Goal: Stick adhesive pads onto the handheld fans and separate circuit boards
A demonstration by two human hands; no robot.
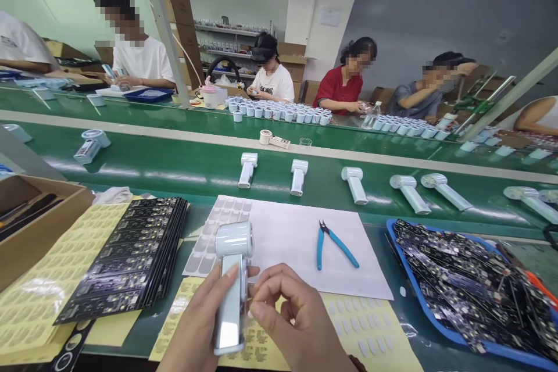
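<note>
My left hand (204,308) is wrapped round a pale blue handheld fan body (231,290), its round head pointing away from me and its handle toward me. Close against the handle's right side is my right hand (292,311), thumb and forefinger pinched together. A tiny whitish bit shows at those fingertips, too small to name. Under the hands lie a yellow sheet with printed labels (174,331) and another with small white oval stickers (366,328). Blue-handled cutting pliers (337,247) rest on white paper (279,226), beside a sheet of grey stickers (204,244).
Stacked black circuit boards (126,256) stand at left, near a cardboard box (52,203). A blue tray (414,285) heaped with boards sits at right. Beyond, several fan bodies (299,177) lie on the green conveyor belt (209,168). Several co-workers sit across it, behind rows of fan heads (283,111).
</note>
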